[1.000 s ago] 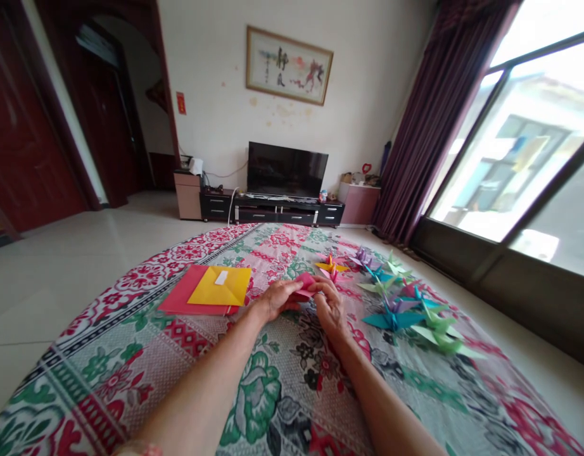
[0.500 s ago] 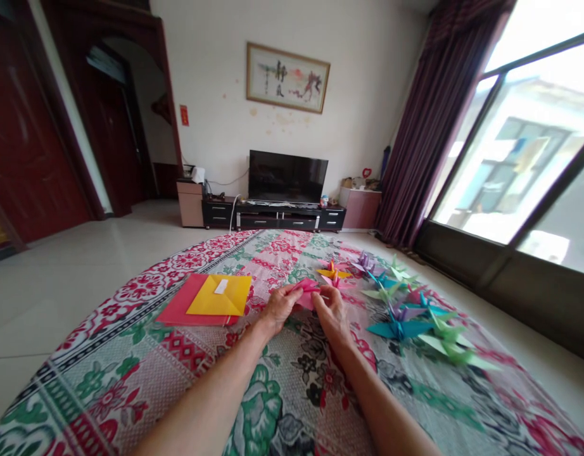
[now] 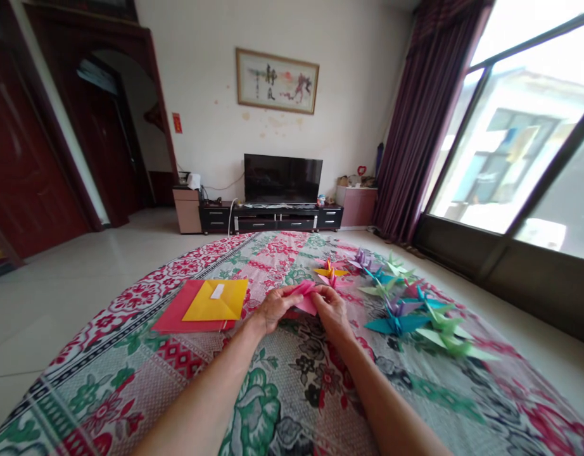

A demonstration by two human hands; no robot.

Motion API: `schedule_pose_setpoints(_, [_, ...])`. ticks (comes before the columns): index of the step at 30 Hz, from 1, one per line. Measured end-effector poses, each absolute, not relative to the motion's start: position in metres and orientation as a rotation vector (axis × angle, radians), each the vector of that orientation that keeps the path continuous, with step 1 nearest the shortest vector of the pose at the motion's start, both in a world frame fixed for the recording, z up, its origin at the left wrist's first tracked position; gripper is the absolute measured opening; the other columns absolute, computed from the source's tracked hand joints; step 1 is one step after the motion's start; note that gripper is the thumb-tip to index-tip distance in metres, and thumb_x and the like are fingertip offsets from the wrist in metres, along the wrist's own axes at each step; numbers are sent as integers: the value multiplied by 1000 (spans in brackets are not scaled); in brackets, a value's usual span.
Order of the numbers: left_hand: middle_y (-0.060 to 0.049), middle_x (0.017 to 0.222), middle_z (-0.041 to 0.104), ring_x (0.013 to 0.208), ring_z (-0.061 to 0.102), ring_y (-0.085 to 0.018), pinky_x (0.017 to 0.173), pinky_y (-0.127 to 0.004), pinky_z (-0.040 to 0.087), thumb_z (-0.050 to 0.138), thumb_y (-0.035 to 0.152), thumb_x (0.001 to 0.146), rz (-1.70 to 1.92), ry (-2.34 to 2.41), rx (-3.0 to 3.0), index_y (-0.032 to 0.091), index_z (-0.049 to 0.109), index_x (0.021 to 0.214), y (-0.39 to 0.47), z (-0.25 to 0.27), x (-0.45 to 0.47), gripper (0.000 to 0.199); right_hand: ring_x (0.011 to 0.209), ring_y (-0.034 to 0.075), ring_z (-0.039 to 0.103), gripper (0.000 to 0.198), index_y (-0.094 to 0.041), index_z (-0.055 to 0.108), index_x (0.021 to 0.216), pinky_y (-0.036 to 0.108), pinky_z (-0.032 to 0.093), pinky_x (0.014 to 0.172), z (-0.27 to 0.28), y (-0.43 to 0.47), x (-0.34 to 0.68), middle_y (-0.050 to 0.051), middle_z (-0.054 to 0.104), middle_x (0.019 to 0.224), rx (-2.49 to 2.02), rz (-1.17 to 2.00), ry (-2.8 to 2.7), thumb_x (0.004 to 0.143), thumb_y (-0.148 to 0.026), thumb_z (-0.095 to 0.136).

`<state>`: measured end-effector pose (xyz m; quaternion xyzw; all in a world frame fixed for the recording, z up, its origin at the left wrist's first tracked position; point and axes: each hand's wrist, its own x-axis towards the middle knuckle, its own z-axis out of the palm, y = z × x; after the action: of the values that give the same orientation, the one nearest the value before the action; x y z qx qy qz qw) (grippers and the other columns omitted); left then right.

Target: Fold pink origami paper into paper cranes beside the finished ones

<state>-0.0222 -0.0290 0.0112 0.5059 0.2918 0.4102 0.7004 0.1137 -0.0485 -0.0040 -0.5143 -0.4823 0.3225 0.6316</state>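
Note:
A partly folded piece of pink origami paper point(image 3: 307, 304) is held between my two hands above the middle of the table. My left hand point(image 3: 275, 308) pinches its left side, thumb on top. On the right side, my right hand point(image 3: 330, 310) grips it with thumb and fingers bent; some fingertips are hidden behind the paper. Just beyond the hands lie a yellow paper crane point(image 3: 329, 269) and a pink paper crane point(image 3: 332, 279). To the right stand several more folded cranes, among them a blue crane point(image 3: 397, 322) and a light green crane point(image 3: 448, 335).
Left of my hands, a yellow paper sheet point(image 3: 216, 303) with a small white label lies on red paper point(image 3: 171, 313). A flowered tablecloth point(image 3: 187, 380) covers the rounded table. Beyond it are a television point(image 3: 282, 179) on a low cabinet, and a window point(image 3: 510, 152) at right.
The view has shifted slightly. Both hands stay on the pink paper, whose flaps sit at a slightly different angle, with the lower part more exposed between the hands.

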Motion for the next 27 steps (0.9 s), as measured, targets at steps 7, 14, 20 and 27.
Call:
schedule_pose_setpoints(7, [-3, 76, 68, 68, 61, -16, 64, -26, 45, 69, 29, 60, 869, 632, 1241, 16, 58, 112, -37, 26, -28, 55, 49, 9, 48, 19, -17, 57, 79, 20, 39, 45, -10, -41, 117, -1, 60, 65, -1128, 760, -1162, 63, -27, 56])
schedule_pose_setpoints(14, [-7, 94, 66, 84, 60, -19, 75, -29, 45, 69, 22, 59, 906, 679, 1376, 17, 50, 122, -35, 26, -28, 66, 54, 12, 52, 18, -17, 61, 78, 22, 42, 52, -17, -34, 119, 1, 63, 66, -1236, 520, -1379, 67, -29, 52])
schedule_pose_setpoints(20, [-6, 92, 66, 82, 58, -18, 73, -27, 45, 66, 21, 60, 933, 779, 1508, 16, 55, 117, -29, 24, -28, 58, 52, 11, 50, 19, -17, 63, 77, 21, 38, 50, -9, -37, 122, -1, 61, 61, -1306, 386, -1500, 67, -24, 50])
schedule_pose_setpoints(27, [1, 57, 56, 58, 47, -12, 52, -19, 35, 58, 28, 67, 1065, 1098, 1796, 17, 65, 66, -20, 14, -23, 14, 55, 13, 52, 17, -19, 63, 76, 22, 39, 51, -6, -39, 119, -1, 61, 62, -1328, 356, -1481, 66, -26, 51])
